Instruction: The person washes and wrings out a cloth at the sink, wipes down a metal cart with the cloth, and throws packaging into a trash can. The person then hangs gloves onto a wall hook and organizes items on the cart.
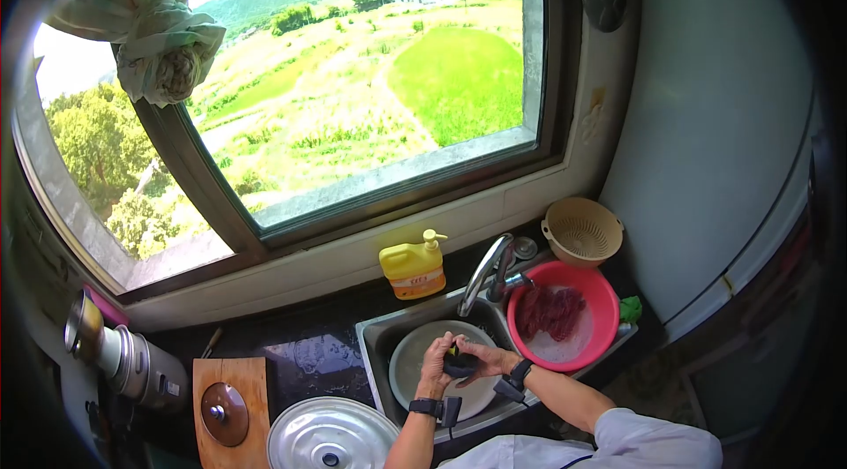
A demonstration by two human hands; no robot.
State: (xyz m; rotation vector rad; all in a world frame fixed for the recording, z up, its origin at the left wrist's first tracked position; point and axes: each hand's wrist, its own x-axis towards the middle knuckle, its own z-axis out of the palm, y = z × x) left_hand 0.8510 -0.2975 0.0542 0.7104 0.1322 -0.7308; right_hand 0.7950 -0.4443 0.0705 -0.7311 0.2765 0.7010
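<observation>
A pale top [657, 444] with a short right sleeve [613, 427] is being worn, its cloth being crossed by a thin dark line [578, 461]. Behind the left hand [435, 366] and the right hand [484, 360], dark wristbands [425, 407] are being worn, a small, black, block-shaped piece [509, 390] being carried beside each band.

A dark object [460, 367] sits between the left hand [435, 366] and the right hand [485, 360], each gripping it from its own side. It is nearly black, with a small yellow-green patch near its top, and its lower outline looks rounded. Fingers cover part of it, so its full shape and material cannot be told. It is over the round, pale basin [406, 361] in the sink [370, 367]; whether they touch is unclear.
</observation>
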